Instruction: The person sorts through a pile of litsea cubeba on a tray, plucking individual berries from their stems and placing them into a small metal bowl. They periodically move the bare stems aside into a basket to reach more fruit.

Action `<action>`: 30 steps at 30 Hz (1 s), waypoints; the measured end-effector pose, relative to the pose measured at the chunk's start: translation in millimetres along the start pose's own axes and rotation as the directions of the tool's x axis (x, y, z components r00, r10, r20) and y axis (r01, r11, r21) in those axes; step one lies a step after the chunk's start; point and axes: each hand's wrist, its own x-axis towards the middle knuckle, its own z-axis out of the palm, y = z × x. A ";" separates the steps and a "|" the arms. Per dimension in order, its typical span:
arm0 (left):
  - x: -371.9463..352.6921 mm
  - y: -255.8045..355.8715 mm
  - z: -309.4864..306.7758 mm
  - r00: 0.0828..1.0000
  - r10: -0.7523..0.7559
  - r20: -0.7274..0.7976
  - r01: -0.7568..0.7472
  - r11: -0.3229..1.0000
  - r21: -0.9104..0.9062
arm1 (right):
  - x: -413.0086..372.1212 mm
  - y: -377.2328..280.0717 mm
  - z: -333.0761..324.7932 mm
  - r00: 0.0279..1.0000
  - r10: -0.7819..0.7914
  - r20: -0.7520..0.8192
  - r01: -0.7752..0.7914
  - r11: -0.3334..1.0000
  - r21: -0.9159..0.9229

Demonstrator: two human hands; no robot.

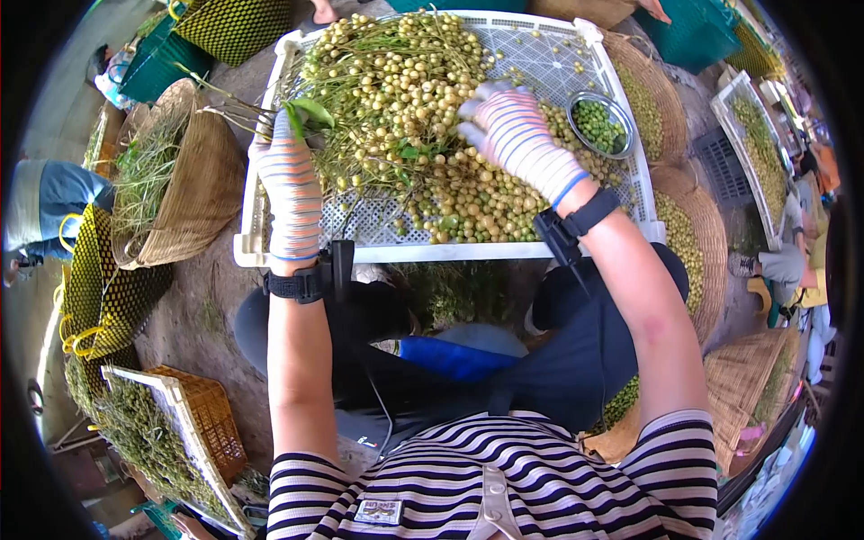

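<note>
One rectangular white plastic tray, lattice-floored. On it, one heap of smooth, round yellowish fruit, too many to count, with thin stems. Two hands, striped knit gloves: left hand closed on leafy twigs at the tray's left side; right hand over the fruit, fingers half-curled, blurred, grip indeterminable. One round metal bowl, right side, containing green fruit.

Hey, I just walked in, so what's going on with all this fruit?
A person in striped gloves is handling small, round, yellowish fruit heaped on a white tray. The left hand holds some leafy stems at the tray's left side. The right hand is at the pile; whether it grips anything isn't clear. A metal bowl of green fruit sits on the tray's right side.
</note>
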 end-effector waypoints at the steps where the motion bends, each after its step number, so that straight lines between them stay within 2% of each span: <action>1: 1.7 -6.9 -9.6 1.000 0.003 -0.009 -0.003 1.000 0.006 | 4.6 -16.3 -0.4 0.996 -0.075 0.039 0.072 0.996 0.059; 2: 7.3 -24.7 -26.2 1.000 -0.012 -0.024 0.011 1.000 -0.009 | 5.6 -32.2 -1.8 0.982 -0.167 0.091 0.164 0.986 0.044; 4: 20.6 -63.8 -61.0 0.998 -0.041 -0.045 0.039 0.998 -0.041 | 4.7 -59.3 12.5 0.959 -0.282 0.027 0.282 0.959 -0.016; 5: 23.8 -70.0 -69.0 0.997 -0.055 -0.054 0.052 0.997 -0.061 | 3.3 -61.4 25.3 0.959 -0.284 0.023 0.284 0.959 -0.016; 6: 19.4 -57.8 -64.1 0.997 -0.050 -0.055 0.047 0.997 -0.061 | 2.9 -62.2 40.7 0.968 -0.246 0.051 0.250 0.963 -0.098; 7: 9.1 -32.0 -50.3 0.995 -0.092 0.024 0.092 0.996 0.003 | 5.3 -63.2 48.1 0.975 -0.208 0.074 0.218 0.959 -0.181; 8: 0.1 -6.7 -37.8 0.985 -0.138 0.101 0.131 0.989 0.072 | 7.5 -63.3 36.7 0.982 -0.078 0.169 0.097 0.989 -0.108; 9: -5.7 12.1 -30.2 0.957 -0.270 0.110 0.271 0.963 0.008 | 12.6 -60.6 27.1 0.978 -0.012 0.207 0.021 0.999 -0.044; 10: -6.4 7.7 -28.0 0.958 -0.268 0.106 0.269 0.963 0.001 | 17.9 -57.2 14.2 0.967 0.051 0.251 -0.056 0.998 0.014; 11: -5.8 -0.3 -26.0 0.959 -0.251 0.130 0.257 0.966 -0.036 | 20.5 -50.9 -1.2 0.921 0.161 0.354 -0.264 0.927 0.267; 12: -4.8 -5.0 -24.5 0.960 -0.232 0.154 0.245 0.967 -0.074 | 21.4 -36.7 0.5 0.930 0.185 0.318 -0.326 0.816 0.477; 13: -6.4 3.4 -25.3 0.934 -0.311 0.175 0.307 0.950 0.051 | 25.7 -21.6 1.1 0.972 0.137 0.189 -0.221 0.803 0.554; 14: -10.1 5.5 -12.6 0.950 -0.279 0.139 0.283 0.959 -0.008 | 27.7 -8.3 2.6 0.994 0.093 0.053 -0.106 0.779 0.617; 15: -9.8 -5.1 -8.7 0.947 -0.312 0.072 0.316 0.948 -0.039 | 28.2 -3.9 -10.6 0.992 0.126 0.014 -0.097 0.683 0.724; 16: -9.1 -15.0 -6.5 0.938 -0.345 0.006 0.345 0.936 -0.072 | 30.7 5.0 -10.5 0.991 0.125 -0.047 -0.052 0.688 0.724; 17: -7.2 -21.5 -10.2 0.943 -0.332 0.012 0.332 0.943 -0.019 | 29.9 10.5 -7.8 0.987 0.121 -0.102 -0.014 0.707 0.707; 18: -4.4 -28.7 -4.5 0.928 -0.352 -0.123 0.337 0.933 -0.128 | 30.1 12.7 -7.3 0.981 0.117 -0.156 0.023 0.725 0.688; 19: -2.1 -33.9 -4.7 0.913 -0.384 -0.135 0.367 0.920 -0.135 | 28.9 14.8 -6.1 0.980 0.115 -0.161 0.028 0.726 0.687; 21: -1.6 -44.0 -6.9 0.896 -0.417 -0.149 0.399 0.906 -0.140 | 23.8 17.1 -2.3 0.963 0.242 -0.116 -0.066 0.632 0.772; 22: -1.7 -48.6 -8.0 0.873 -0.463 -0.152 0.449 0.886 -0.119 | 22.4 19.6 -1.5 0.963 0.242 -0.116 -0.065 0.631 0.773; 24: -4.4 -51.7 -8.0 0.847 -0.508 -0.157 0.499 0.861 -0.096 | 19.7 26.7 0.5 0.919 0.392 -0.033 -0.194 0.523 0.830; 26: -10.9 -48.9 -3.3 0.772 -0.636 -0.020 0.635 0.772 -0.031 | 18.1 35.4 4.1 0.892 0.451 -0.039 -0.216 0.500 0.839; 28: -18.0 -41.1 0.0 0.784 -0.620 0.017 0.620 0.784 0.012 | 18.1 46.7 9.3 0.849 0.527 -0.036 -0.210 0.398 0.893; 29: -20.5 -39.3 -0.3 0.816 -0.576 0.041 0.576 0.817 0.003 | 17.5 50.3 13.3 0.829 0.559 0.006 -0.209 0.301 0.931; 30: -21.6 -38.3 -0.8 0.846 -0.530 0.065 0.532 0.847 -0.007 | 15.8 49.2 12.5 0.827 0.562 0.006 -0.209 0.298 0.932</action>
